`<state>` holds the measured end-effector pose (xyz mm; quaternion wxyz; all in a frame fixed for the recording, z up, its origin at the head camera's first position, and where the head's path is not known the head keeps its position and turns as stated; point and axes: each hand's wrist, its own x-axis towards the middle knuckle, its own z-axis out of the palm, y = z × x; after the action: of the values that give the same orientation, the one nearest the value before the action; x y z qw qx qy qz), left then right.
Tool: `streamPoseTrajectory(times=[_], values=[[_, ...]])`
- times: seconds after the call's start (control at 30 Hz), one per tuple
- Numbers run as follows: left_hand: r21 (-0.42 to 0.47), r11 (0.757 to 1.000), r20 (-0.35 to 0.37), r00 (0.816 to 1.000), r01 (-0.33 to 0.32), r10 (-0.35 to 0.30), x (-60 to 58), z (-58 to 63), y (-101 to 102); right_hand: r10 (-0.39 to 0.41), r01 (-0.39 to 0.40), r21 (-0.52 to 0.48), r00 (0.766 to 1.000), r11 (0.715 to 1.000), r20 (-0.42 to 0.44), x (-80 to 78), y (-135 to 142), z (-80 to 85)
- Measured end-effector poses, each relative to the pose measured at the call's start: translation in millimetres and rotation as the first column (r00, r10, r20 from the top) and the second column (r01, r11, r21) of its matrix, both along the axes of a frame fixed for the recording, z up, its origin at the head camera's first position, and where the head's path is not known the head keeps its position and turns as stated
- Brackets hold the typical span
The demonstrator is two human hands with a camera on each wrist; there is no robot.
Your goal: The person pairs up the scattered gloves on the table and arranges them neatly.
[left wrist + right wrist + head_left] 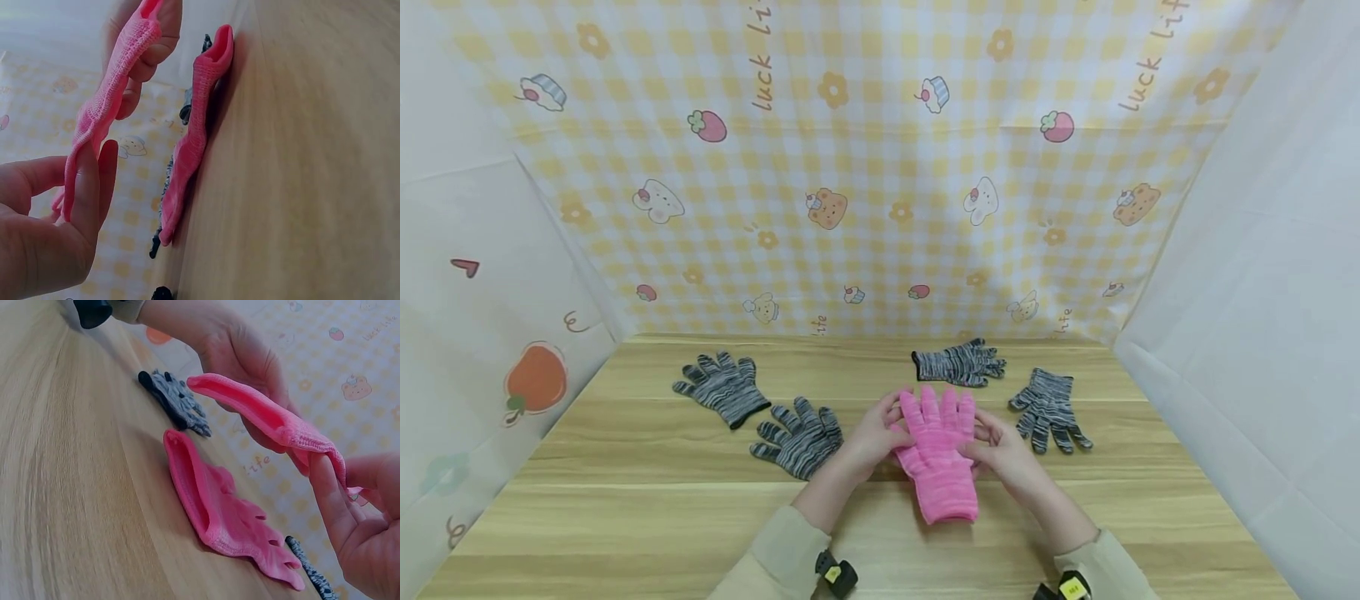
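Between both hands a pink knitted glove (936, 450) is held up, its fingers pointing away and its cuff toward me. My left hand (872, 437) pinches its left edge, thumb on top and fingers beneath. On the opposite edge, my right hand (1009, 458) pinches it the same way. A second pink glove (219, 506) lies on the table under the held one, apart from it, as the right wrist view shows. The left wrist view also has this lower glove (194, 131); from the head it is hidden.
Two grey-black striped gloves (726, 387) (801, 437) lie left of the hands on the wooden table (647, 517). Another striped glove (958, 364) lies behind the hands and one more striped glove (1051, 410) to the right. A checked cloth (880, 167) hangs at the back.
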<state>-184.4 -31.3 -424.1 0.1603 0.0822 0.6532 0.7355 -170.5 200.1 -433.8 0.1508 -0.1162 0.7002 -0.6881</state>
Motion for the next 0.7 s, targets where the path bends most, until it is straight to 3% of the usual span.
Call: streamPoseTrajectory(times=[0.5,0.7], values=[[-0.069,0.997,0.049,0.998,0.036,-0.033,-8.6,-6.3,2.0,-0.057,0.055,0.054,0.998,0.997,0.024,-3.2,-0.8,-11.7],[-0.087,0.996,0.081,0.996,0.037,-0.03,-10.4,-10.6,2.4,-0.036,0.035,0.046,0.999,0.998,0.028,-6.1,1.1,-18.0]])
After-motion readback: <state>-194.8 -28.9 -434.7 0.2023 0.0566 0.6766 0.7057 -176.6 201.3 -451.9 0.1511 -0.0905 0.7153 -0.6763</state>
